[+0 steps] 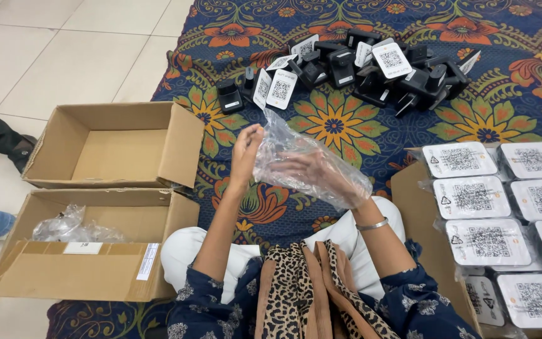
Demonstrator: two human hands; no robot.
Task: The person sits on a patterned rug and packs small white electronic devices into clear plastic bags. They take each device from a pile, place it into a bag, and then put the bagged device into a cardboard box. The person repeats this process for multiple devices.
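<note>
Sitting cross-legged on a floral blue cloth (346,125), a person has open cloth just ahead of the knees. Two open cardboard boxes (117,147) hem in the left side; a box of white-labelled sealed packs (478,198) crowds the right. A heap of black devices with white tags (359,66) lies farther ahead. The right hand (312,172) is pushed inside a clear plastic bag (302,160), fingers spread flat within the film. The left hand (248,141) pinches the bag's upper edge between thumb and fingertips, holding it up above the lap. Crumpled plastic bags (70,227) lie in the nearer left box.
</note>
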